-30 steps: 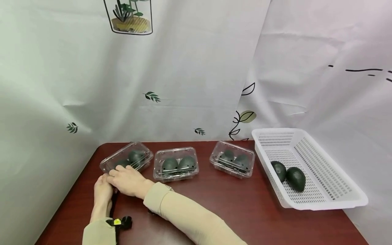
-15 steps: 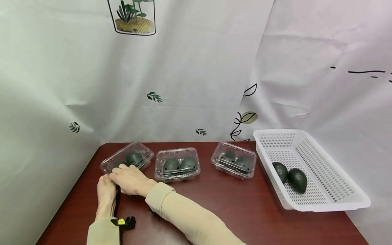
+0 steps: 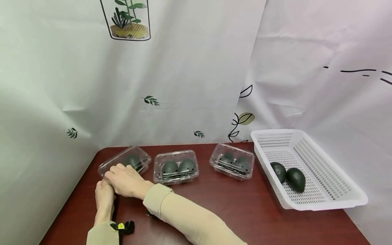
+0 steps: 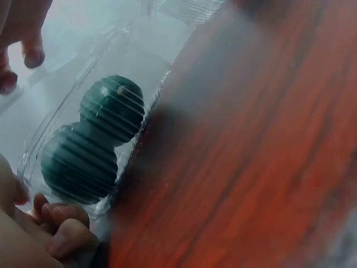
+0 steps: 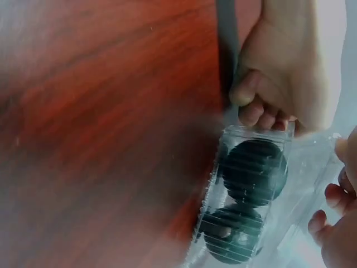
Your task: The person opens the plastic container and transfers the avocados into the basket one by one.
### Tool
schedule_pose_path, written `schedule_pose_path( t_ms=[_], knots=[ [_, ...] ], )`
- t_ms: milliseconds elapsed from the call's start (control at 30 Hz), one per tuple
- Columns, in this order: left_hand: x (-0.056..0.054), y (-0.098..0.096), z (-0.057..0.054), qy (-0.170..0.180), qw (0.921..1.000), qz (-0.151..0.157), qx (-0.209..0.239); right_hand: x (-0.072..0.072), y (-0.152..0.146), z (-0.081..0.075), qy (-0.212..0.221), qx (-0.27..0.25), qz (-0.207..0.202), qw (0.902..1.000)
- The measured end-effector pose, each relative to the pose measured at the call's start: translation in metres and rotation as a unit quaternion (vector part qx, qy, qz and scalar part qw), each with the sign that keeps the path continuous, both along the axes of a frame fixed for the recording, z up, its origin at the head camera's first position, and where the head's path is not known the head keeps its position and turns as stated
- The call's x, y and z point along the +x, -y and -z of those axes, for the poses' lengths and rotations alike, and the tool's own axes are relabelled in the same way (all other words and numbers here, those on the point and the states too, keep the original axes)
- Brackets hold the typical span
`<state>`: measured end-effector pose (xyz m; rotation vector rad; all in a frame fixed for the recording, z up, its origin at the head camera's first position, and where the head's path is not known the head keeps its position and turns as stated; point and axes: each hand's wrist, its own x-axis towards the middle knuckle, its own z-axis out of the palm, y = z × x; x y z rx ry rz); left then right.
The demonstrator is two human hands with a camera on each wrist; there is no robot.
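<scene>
A clear plastic clamshell box (image 3: 105,166) with two dark green avocados (image 3: 133,161) sits angled at the table's back left. At the box's near left end is my left hand (image 3: 104,197), its fingers curled against that end; the left wrist view shows these fingers (image 4: 67,223) right at the corner. My right hand (image 3: 127,180) reaches across in front of the box, beside the left hand, and hides part of it. In the right wrist view its bent, spread fingers (image 5: 332,201) hang over the transparent lid (image 5: 307,173), tips apart from one another.
Two more clamshell boxes, each holding two avocados, stand along the back: one box (image 3: 176,166) in the middle, another box (image 3: 232,161) farther right. A white perforated basket (image 3: 330,170) at the right holds two loose avocados (image 3: 295,179). A pale printed curtain (image 3: 190,68) hangs behind the table.
The head view has shifted slightly. My right hand's fingers have edged left toward the left hand at the box's near end. The other boxes and the basket stay put.
</scene>
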<state>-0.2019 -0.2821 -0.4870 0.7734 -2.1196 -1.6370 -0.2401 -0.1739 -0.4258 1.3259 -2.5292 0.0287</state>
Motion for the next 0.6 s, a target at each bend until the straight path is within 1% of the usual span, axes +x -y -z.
schedule_pose_path(
  t_ms=[133,300,367,433,533,600],
  knots=[
    [-0.001,0.002,0.003,0.012,0.9997,0.007,-0.020,0.001,-0.004,0.007,-0.037,0.041,-0.013,0.9984],
    [-0.005,0.000,0.002,0.024,0.9978,0.018,-0.059,-0.008,-0.018,0.009,-0.084,0.095,-0.029,0.9915],
    [-0.006,0.000,0.000,0.025,0.9967,0.024,-0.073,-0.014,-0.025,0.008,-0.102,0.109,-0.025,0.9885],
    [-0.005,0.001,-0.001,0.023,0.9957,0.030,-0.085,-0.019,-0.031,0.008,-0.121,0.119,-0.013,0.9854],
    [-0.003,0.004,-0.002,0.025,0.9950,0.027,-0.093,-0.025,-0.036,0.008,-0.146,0.124,0.004,0.9815],
    [0.000,0.006,0.000,0.033,0.9940,0.023,-0.102,-0.027,-0.038,0.010,-0.161,0.124,0.009,0.9791]
  ],
)
